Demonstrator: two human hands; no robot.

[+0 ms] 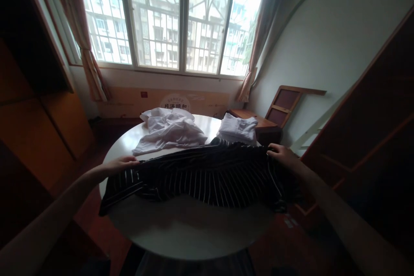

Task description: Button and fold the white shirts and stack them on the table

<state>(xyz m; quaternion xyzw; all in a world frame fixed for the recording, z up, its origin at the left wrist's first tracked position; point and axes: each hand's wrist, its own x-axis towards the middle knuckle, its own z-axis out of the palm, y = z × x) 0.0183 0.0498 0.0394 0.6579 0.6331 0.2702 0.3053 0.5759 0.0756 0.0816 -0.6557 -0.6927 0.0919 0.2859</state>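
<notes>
A black garment with thin white stripes (207,177), probably a shirt, is stretched sideways across the round white table (194,233). My left hand (124,163) pinches its upper edge on the left. On the right, my right hand (280,155) grips the same edge near the other end. Loose striped cloth hangs down past both hands, and its lower folds droop over the tabletop. Behind it lies a crumpled heap of white clothing (173,127). A neatly folded white garment (237,127) sits to the right of that heap.
Beyond the table stand a low wooden cabinet (252,118) and a wooden frame (284,105) leaning by the wall. A long printed cardboard panel (129,101) runs beneath the barred window (158,21). Dark wooden furniture (362,138) rises at the right, orange-brown cabinets (35,138) at the left.
</notes>
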